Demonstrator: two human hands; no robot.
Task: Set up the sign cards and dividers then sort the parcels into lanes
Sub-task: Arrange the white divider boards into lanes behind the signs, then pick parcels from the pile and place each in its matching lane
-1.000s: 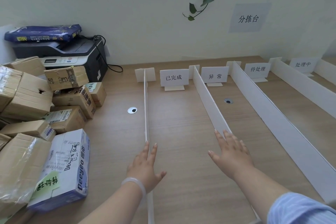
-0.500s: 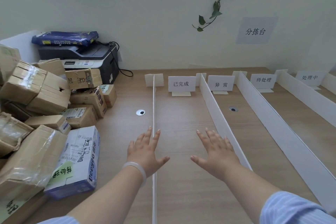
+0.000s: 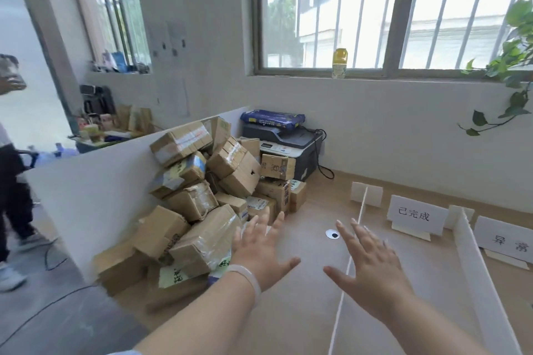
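Head view: your left hand and right hand hover over the table, fingers spread, holding nothing. Sign cards and dividers stand at right. Parcels lie heaped at the table's left end against a white partition. Judgement: taped cardboard, stiff, probably light, tape slick. Take the nearest parcel by opposite side faces with both hands; expect the others to shift when you lift it.

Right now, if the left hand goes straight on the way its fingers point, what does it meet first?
Probably the pile of parcels: the left hand is open, fingers aimed at the low boxes at the pile's near edge. Depth is unclear, so it might pass just over them.
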